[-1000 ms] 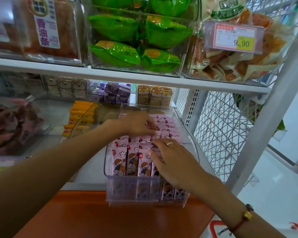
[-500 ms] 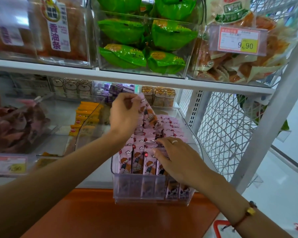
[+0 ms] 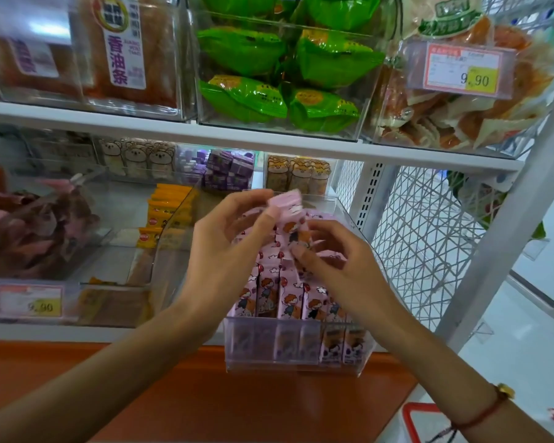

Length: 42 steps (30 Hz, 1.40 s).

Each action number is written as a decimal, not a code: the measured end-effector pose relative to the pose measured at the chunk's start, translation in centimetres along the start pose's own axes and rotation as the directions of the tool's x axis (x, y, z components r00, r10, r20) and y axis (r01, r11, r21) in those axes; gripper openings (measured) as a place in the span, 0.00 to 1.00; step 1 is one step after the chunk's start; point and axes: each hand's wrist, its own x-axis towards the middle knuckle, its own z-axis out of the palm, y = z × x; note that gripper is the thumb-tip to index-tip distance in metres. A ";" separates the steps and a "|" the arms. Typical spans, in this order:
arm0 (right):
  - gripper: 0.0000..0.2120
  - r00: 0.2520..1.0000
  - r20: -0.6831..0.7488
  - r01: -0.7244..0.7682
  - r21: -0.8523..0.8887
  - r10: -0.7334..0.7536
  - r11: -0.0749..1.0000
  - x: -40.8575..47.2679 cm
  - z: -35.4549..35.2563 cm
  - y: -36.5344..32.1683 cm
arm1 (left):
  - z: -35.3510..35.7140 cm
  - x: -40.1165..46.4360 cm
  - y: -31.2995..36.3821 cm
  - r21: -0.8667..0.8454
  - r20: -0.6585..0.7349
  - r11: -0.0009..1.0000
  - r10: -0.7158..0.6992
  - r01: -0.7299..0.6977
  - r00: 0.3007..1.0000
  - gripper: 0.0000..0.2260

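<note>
The left hand [image 3: 224, 254] and right hand [image 3: 346, 266] are pinching a slim, glossy pink packet [image 3: 288, 204] by its flat crimped end and middle, holding it just above matching packets [image 3: 285, 302] standing in the clear plastic bin [image 3: 269, 345].

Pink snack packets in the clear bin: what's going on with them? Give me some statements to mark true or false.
1. The left hand pinches a pink packet held above the clear bin. True.
2. The right hand hangs idle, away from the bin. False: its fingers curl on that packet's lower end.
3. Higher up lie green packets. True.
4. The price tag at top right reads 5.50. False: it reads 9.90.
5. The bracelet is on the left wrist. False: it is on the right wrist.
</note>
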 end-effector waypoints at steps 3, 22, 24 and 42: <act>0.19 0.977 -0.040 -0.190 0.266 0.208 0.945 0.2 -0.5 0.1 | -0.2 -0.3 -0.7 0.169 0.102 0.986 -0.017 0.000 0.995 0.18; 0.19 0.974 -0.112 -0.133 0.417 0.196 0.899 -0.2 -0.3 -0.2 | 0.5 -1.3 -1.4 0.566 0.206 0.791 0.135 -0.231 0.969 0.23; 0.22 0.977 -0.144 -0.096 0.367 0.159 0.925 -0.3 -0.2 -0.1 | 0.6 -1.2 -1.4 0.571 0.217 0.780 0.156 -0.255 0.964 0.22; 0.08 0.994 -0.114 0.027 0.260 0.003 0.965 -0.6 -1.0 -0.5 | -0.1 0.2 -0.2 0.093 0.253 0.934 -0.356 0.344 0.900 0.09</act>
